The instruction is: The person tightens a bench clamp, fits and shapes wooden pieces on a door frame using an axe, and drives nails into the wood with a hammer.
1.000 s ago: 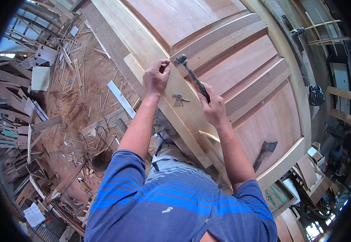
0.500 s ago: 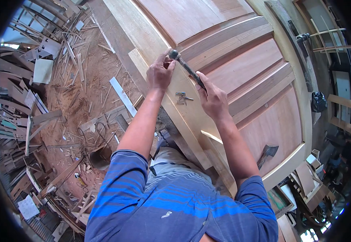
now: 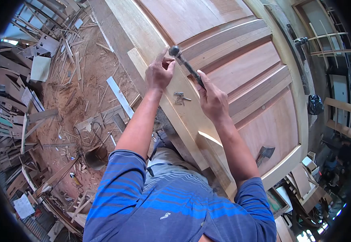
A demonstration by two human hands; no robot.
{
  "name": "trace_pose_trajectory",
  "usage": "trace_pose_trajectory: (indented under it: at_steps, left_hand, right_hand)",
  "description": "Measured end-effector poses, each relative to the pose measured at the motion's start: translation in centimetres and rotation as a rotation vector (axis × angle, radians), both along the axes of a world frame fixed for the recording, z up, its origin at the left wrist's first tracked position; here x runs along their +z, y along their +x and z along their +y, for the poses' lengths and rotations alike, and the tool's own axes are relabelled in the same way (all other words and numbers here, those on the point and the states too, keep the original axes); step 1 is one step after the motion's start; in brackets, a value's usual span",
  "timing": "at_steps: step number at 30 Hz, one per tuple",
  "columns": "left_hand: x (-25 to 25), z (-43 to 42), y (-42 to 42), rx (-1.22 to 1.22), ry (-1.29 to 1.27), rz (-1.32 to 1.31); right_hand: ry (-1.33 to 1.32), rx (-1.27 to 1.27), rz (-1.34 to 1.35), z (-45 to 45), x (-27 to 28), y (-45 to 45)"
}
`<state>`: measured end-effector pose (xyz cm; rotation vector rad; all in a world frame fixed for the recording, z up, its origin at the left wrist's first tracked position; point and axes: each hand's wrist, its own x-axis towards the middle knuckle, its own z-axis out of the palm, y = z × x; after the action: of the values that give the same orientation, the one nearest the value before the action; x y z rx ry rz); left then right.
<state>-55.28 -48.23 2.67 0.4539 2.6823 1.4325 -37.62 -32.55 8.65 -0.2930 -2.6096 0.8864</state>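
My right hand is wrapped round the handle of a hammer, its head up beside the fingers of my left hand. My left hand is over the light wooden edge board, thumb and index finger apart and the other fingers curled; whether anything small is between them is hidden. Several nails lie in a loose pile on the board between my forearms. The panelled wooden door spreads out to the right of the board.
A hatchet lies on the lower door panel. Another hammer and a black plastic bag are at the far right edge. Wood scraps and a white strip litter the floor at left. A bucket stands below.
Against a second ago, the hammer head has come down and left beside my left fingers. My left index finger has stretched out from a closed pinch. The view has shifted slightly.
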Motion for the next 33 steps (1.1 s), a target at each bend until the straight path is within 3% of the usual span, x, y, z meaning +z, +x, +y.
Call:
trace_pose_trajectory:
  at_steps: [2, 5, 8, 11, 14, 17, 18, 21, 25, 26, 29, 33]
  left_hand:
    - [0.1, -0.2, 0.2, -0.003, -0.004, 0.023]
    - [0.3, -0.1, -0.1, 0.023, 0.014, 0.136]
    - [-0.4, -0.1, -0.3, 0.026, 0.017, 0.181]
    - [-0.1, -0.1, -0.2, 0.024, 0.043, 0.191]
    - [-0.6, -0.1, -0.3, 0.045, -0.025, 0.392]
    - [-0.9, -0.2, -0.4, 0.042, 0.063, 0.269]
    - [-0.8, -0.1, -0.3, 0.055, 0.075, 0.189]
    - [-0.6, -0.1, -0.6, 0.053, 0.061, 0.267]
    - [-0.9, -0.4, 0.0, 0.070, 0.053, 0.330]
    - [-1.2, -0.4, 0.1, 0.067, 0.065, 0.319]
    - [-1.1, 0.1, -1.0, 0.074, 0.077, 0.345]
    - [-0.8, -0.3, -0.2, 0.079, 0.041, 0.337]
  right_hand:
    - [-0.105, 0.021, 0.181, -0.7, 1.4, -0.2]
    - [-0.057, 0.064, 0.183, -0.2, -0.1, 0.0]
    - [0.154, -0.015, -0.193, 0.8, -2.2, -0.3]
    - [0.028, -0.002, 0.069, 0.3, 0.2, -0.6]
    - [-0.056, 0.101, 0.294, 0.0, 0.9, -0.5]
    - [0.209, 0.050, -0.271, 1.8, -2.8, -0.1]
    - [0.145, 0.035, -0.198, 1.9, -2.4, -0.7]
    - [0.045, 0.028, 0.117, 1.3, -0.6, -1.1]
    - [-0.012, 0.170, 0.230, 1.3, -2.0, -0.1]
    - [0.083, 0.123, -0.011, 1.6, -2.8, 0.3]
    - [0.086, 0.022, -0.154, 1.4, -2.9, -0.4]
    - [-0.194, 0.088, 0.352, -0.7, 0.9, -0.7]
